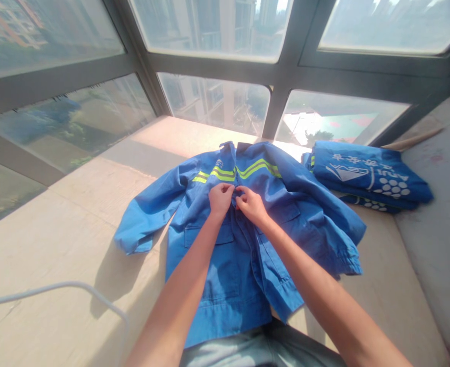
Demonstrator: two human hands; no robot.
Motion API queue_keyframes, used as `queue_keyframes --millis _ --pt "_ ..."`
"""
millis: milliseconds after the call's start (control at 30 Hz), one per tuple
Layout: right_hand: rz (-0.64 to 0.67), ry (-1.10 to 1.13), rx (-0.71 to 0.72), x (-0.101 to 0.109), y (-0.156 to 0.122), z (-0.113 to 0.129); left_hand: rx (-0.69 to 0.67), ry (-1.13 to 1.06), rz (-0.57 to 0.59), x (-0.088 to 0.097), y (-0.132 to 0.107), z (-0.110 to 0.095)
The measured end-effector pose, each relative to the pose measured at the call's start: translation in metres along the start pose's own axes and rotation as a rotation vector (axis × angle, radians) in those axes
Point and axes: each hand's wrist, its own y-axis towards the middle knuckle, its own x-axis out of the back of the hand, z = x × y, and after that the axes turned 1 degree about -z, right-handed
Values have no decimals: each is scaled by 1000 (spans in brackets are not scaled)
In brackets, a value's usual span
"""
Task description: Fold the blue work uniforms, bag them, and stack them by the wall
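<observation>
A blue work jacket [217, 275] with yellow-green reflective stripes across the chest lies front up on the pale ledge, collar toward the window. Its sleeves spread out to both sides. My left hand [220, 199] pinches the front edge of the jacket just below the stripes. Right beside it, my right hand [251, 205] grips the other front edge, fingers curled. The two hands nearly touch at the middle of the front opening. Above them the front edges meet; lower down they spread apart. Whatever fastener lies between the fingertips is too small to make out.
Folded blue garments with white print [370, 171] are stacked at the right, by the wall [439, 229]. A pale grey cable [56, 286] curves over the ledge [75, 214] at the left. Grey-framed windows [213, 102] close off the far side.
</observation>
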Motion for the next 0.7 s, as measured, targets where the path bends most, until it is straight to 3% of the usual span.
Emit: queue_keyframes --millis 233,500,600,700 --pt "-70 -91 -29 0 3 -3 -19 39 -34 -5 -1 4" --pt "-77 -499 3 10 24 15 -102 114 -5 0 -7 -15" --pt "-100 -446 -18 11 30 13 -138 141 -1 1 -8 -17" --pt "-104 -257 -83 9 37 5 -162 141 4 -1 -10 -14"
